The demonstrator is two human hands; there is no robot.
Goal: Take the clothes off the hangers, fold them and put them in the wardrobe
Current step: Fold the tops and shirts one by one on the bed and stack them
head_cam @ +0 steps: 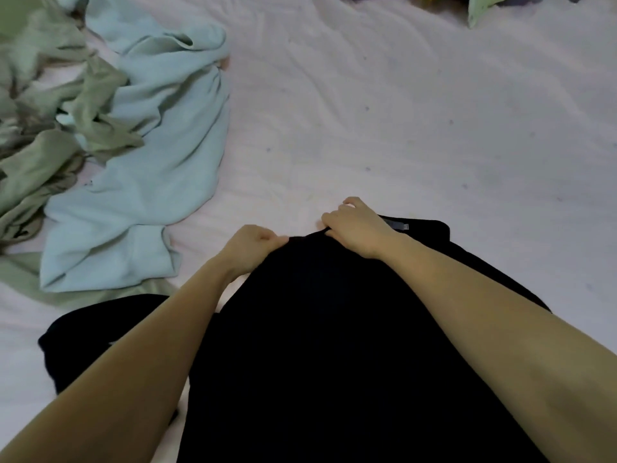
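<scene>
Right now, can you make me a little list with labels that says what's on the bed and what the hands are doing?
surface: pale pink bed sheet, wrinkled
garment being handled: black garment, spread on the sheet in front of the person
left hand: fingers curled, pinching the black garment's far edge
right hand: fingers curled over the same edge, beside the left hand
to the left: light blue garment, crumpled, lying partly over olive green clothes
far right corner: pale green fabric, mostly out of view
hangers: none visible
</scene>
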